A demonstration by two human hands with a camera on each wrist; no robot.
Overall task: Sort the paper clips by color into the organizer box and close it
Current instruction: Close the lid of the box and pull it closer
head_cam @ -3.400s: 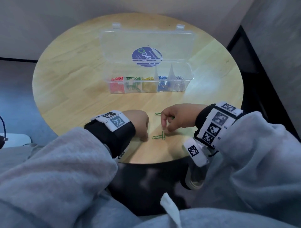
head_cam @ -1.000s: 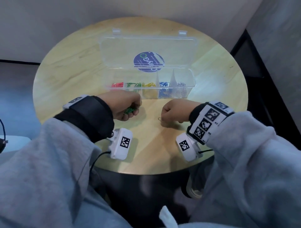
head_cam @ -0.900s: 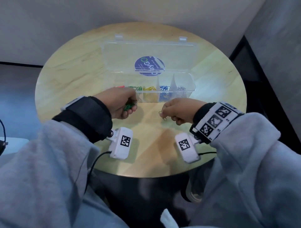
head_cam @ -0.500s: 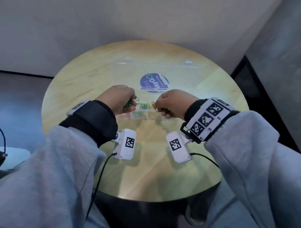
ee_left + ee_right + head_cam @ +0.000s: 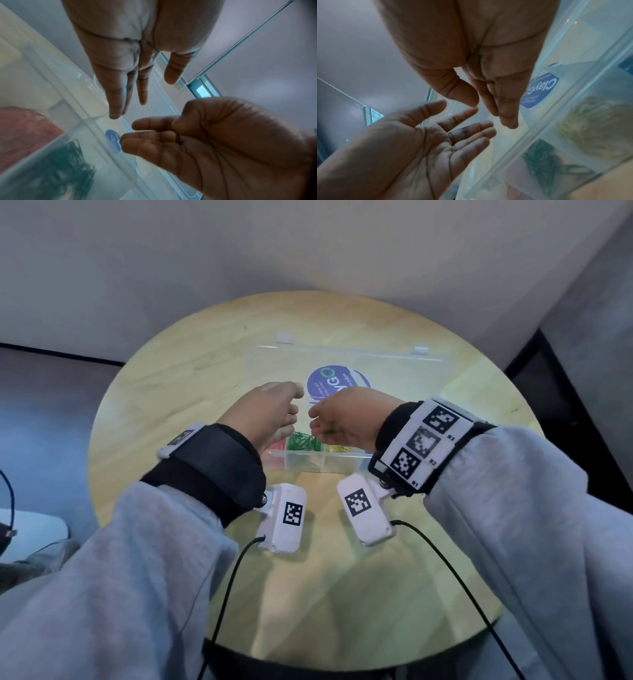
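The clear organizer box (image 5: 308, 466) stands open on the round wooden table (image 5: 342, 594), its lid (image 5: 404, 378) lying flat behind it. Green clips (image 5: 303, 441) fill the second compartment from the left, between red clips (image 5: 278, 446) and yellow clips (image 5: 339, 448). My left hand (image 5: 291, 405) and right hand (image 5: 317, 419) hover side by side just above the green compartment. In the left wrist view my left hand (image 5: 128, 97) has straight fingers and holds nothing. In the right wrist view my right hand (image 5: 489, 108) is also relaxed and empty, above the green clips (image 5: 544, 152).
A blue round sticker (image 5: 337, 381) marks the lid. My right forearm hides the box's right compartments. White camera modules (image 5: 287, 520) with black cables hang under both wrists. A wall runs behind the table, and a dark floor strip (image 5: 561, 405) lies to the right.
Both hands carried green clips from the table's near edge up over the box. Their fingers have now spread and the clips have left them.
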